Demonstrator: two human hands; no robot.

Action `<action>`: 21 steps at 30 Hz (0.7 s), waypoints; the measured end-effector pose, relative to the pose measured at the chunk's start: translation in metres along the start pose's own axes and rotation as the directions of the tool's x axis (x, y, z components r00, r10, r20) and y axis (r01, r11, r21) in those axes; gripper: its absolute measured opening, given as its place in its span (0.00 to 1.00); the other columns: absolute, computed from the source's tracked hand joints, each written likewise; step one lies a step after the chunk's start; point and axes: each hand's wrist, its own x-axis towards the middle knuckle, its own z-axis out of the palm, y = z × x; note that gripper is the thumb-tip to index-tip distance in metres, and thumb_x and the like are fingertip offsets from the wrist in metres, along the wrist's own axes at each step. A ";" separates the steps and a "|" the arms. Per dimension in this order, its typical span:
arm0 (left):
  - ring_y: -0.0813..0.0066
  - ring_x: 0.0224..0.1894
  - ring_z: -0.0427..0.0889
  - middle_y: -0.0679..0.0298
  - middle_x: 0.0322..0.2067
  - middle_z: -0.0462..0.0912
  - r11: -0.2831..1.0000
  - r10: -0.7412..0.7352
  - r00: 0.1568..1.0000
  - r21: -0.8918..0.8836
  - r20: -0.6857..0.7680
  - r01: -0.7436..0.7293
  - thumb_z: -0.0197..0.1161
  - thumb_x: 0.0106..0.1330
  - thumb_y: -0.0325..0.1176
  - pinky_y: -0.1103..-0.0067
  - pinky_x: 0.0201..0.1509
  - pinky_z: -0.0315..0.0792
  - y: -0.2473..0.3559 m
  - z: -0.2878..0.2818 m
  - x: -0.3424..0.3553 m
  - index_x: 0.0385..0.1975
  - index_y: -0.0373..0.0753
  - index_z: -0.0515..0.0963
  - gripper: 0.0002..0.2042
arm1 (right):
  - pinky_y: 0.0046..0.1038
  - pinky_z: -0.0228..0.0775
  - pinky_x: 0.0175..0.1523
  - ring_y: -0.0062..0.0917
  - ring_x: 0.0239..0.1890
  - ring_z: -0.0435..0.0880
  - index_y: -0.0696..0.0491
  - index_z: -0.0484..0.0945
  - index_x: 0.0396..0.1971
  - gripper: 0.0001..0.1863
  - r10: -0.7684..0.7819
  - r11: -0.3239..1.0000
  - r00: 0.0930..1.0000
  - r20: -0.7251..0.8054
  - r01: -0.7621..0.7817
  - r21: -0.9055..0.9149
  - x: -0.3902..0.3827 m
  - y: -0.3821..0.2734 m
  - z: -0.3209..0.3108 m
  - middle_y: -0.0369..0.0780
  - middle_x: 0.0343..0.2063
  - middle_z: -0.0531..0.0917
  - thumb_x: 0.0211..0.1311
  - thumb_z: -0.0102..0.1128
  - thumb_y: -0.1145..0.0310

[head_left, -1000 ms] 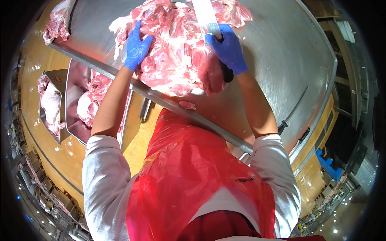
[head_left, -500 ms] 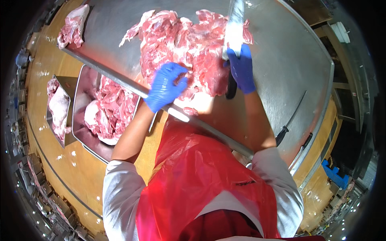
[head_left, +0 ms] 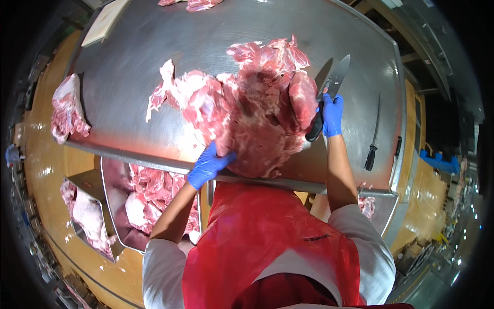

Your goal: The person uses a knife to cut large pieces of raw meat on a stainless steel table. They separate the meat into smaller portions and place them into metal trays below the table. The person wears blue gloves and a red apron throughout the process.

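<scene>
Meat slab [head_left: 257, 118] mid-table [head_left: 154, 46]; knife [head_left: 329, 87] right; bin [head_left: 110, 206] below left, probably holding meat.

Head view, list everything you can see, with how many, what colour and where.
meat slab: one, pink-red, middle of the table, near its front edge
meat piece: one, pink-white, table's left edge
meat scraps: a few, pink, table's far edge
board: one, pale, table's far left corner
table: one, steel
spare knife: one, dark handle, lying at the table's right
bins: two, steel, holding pink meat, below the table on the left
floor: yellow-brown, wet sheen
apron: one, red, over white sleeves
knife: one, steel blade, black handle, in the right hand
left hand: blue glove, grip on the slab's near edge
right hand: blue glove, beside the slab
</scene>
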 end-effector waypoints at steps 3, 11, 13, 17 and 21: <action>0.75 0.37 0.79 0.63 0.34 0.79 0.967 0.048 0.870 0.194 0.490 -0.163 0.65 0.68 0.41 0.75 0.42 0.74 0.045 -0.060 0.028 0.46 0.37 0.79 0.15 | 0.24 0.64 0.22 0.17 0.18 0.72 0.55 0.73 0.36 0.14 -0.035 0.991 0.997 -0.069 0.026 -0.127 0.022 0.003 -0.016 0.35 0.22 0.78 0.68 0.63 0.59; 0.62 0.39 0.84 0.51 0.40 0.85 0.815 0.489 0.872 0.342 0.026 -0.467 0.74 0.50 0.56 0.67 0.42 0.77 0.115 -0.020 0.305 0.49 0.32 0.78 0.35 | 0.26 0.67 0.23 0.19 0.18 0.75 0.59 0.74 0.38 0.17 -0.155 0.940 0.970 -0.189 0.086 -0.330 0.021 -0.012 -0.005 0.39 0.21 0.80 0.68 0.62 0.58; 0.64 0.40 0.83 0.52 0.41 0.85 0.830 0.433 0.900 0.414 -0.053 -0.375 0.74 0.49 0.56 0.67 0.42 0.78 0.105 0.000 0.353 0.51 0.31 0.77 0.37 | 0.26 0.67 0.23 0.19 0.18 0.75 0.59 0.74 0.38 0.17 -0.114 0.953 0.974 -0.194 0.052 -0.298 0.015 -0.015 0.005 0.39 0.21 0.80 0.68 0.62 0.58; 0.69 0.43 0.82 0.54 0.42 0.85 0.943 -0.011 0.949 0.318 0.314 -0.094 0.70 0.52 0.53 0.66 0.43 0.78 0.071 -0.046 0.431 0.55 0.33 0.77 0.35 | 0.25 0.66 0.23 0.18 0.18 0.74 0.58 0.74 0.38 0.18 -0.001 0.975 0.997 -0.075 -0.016 -0.222 0.014 -0.025 0.015 0.38 0.22 0.79 0.68 0.63 0.57; 0.70 0.39 0.82 0.58 0.41 0.84 0.952 -0.271 0.821 0.265 0.503 0.152 0.68 0.57 0.51 0.71 0.42 0.78 0.108 -0.044 0.376 0.58 0.46 0.75 0.29 | 0.24 0.67 0.24 0.18 0.18 0.74 0.58 0.73 0.41 0.20 0.048 0.955 0.990 -0.136 -0.085 -0.283 -0.016 -0.021 -0.020 0.37 0.23 0.79 0.67 0.63 0.55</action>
